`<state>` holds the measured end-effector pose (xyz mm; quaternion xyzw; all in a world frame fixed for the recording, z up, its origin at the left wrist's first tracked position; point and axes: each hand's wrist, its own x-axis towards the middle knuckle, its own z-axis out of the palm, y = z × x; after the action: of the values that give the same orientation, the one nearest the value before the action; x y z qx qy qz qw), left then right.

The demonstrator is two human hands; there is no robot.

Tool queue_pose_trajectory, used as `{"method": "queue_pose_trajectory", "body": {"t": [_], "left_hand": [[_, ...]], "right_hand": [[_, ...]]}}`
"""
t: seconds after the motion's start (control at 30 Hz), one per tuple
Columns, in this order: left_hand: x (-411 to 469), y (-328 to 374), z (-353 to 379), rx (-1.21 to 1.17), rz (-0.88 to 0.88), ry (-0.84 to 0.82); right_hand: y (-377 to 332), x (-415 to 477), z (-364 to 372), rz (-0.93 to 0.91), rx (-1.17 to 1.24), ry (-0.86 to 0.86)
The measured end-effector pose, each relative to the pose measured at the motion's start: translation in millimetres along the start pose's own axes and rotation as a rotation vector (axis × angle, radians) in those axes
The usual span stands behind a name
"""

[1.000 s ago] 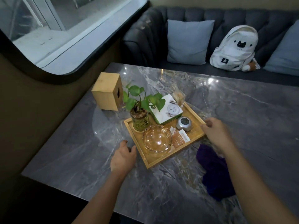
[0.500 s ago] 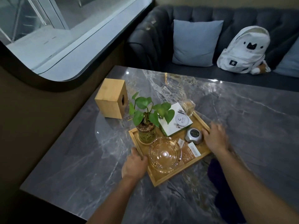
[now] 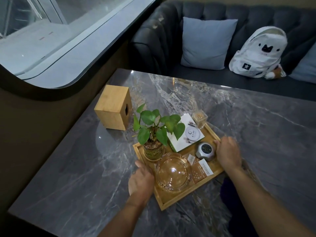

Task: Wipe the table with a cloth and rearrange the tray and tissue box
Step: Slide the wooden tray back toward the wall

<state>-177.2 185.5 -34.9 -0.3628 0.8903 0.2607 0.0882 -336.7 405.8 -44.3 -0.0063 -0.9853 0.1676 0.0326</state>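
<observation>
A wooden tray sits on the grey marble table. It carries a potted plant, a glass ashtray, a white box, a small silver clock and paper packets. My left hand grips the tray's left edge. My right hand grips its right edge. A wooden tissue box stands to the tray's upper left, apart from it. A dark purple cloth lies on the table under my right forearm, mostly hidden.
A small glass jar stands at the tray's far corner. A dark sofa behind the table holds a grey-blue cushion and a white backpack. A wall with a curved window runs along the table's left side.
Both hands have closed in from beside the tray onto its left and right edges. The view has shifted, so the tray and tissue box sit lower and further right in the frame.
</observation>
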Motion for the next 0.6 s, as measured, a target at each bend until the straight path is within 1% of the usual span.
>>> {"method": "queue_pose_trajectory", "body": {"t": [0.07,0.1,0.17,0.27,0.43,0.53,0.6], "left_hand": [[2,1,-4,-0.121,-0.034,0.014],[3,1,-5,-0.14,-0.027,0.007],[3,0,-7,-0.144,-0.008,-0.015],[1,-6,-14,-0.173,0.003,-0.027],[-8,-30,-24,-0.126,0.087,-0.011],[-19,-47,-31,-0.173,0.054,0.014],[-28,-62,-33,-0.187,0.0,0.03]], "right_hand": [[-2,1,-2,0.0,-0.012,-0.02],[-3,2,-4,0.006,-0.013,-0.033],[-6,3,-7,0.021,-0.01,-0.055],[-12,-1,-12,0.019,0.0,-0.037],[-31,-15,-17,-0.017,0.001,-0.034],[-45,-26,-16,-0.088,-0.026,-0.032],[-54,-35,-12,-0.132,-0.012,-0.05]]}}
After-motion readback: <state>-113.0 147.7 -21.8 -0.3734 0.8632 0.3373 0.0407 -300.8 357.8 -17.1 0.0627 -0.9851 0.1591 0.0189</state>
